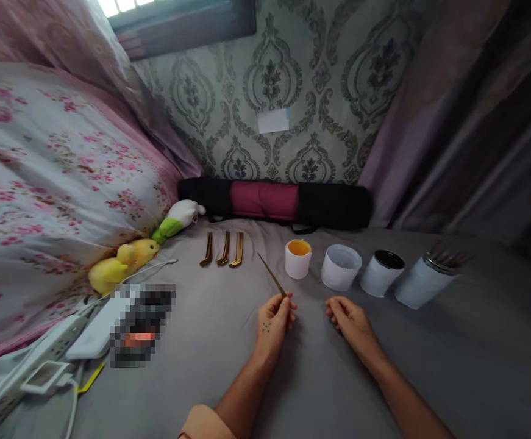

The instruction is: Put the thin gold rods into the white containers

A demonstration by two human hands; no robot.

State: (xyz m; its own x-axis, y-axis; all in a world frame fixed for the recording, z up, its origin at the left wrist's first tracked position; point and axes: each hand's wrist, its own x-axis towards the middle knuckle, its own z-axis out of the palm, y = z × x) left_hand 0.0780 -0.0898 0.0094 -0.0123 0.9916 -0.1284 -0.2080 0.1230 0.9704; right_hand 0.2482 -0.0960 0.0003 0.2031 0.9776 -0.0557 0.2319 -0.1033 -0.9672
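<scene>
My left hand pinches a thin golden stick that tapers to a point, with the tip angled up and to the left above the grey sheet. Fingers curled in, my right hand rests just in front of a white tub with clear-looking contents; nothing shows in its grip. Left of that tub stands a white cup with an orange-yellow inside. Three bent golden pieces lie side by side, left of the stick's tip.
To the right stand a white can with a dark top and a pale holder of brushes. A black-and-maroon bag lies along the wall. Plush toys, a power strip and a white charger are on the left, beside a blurred-out patch.
</scene>
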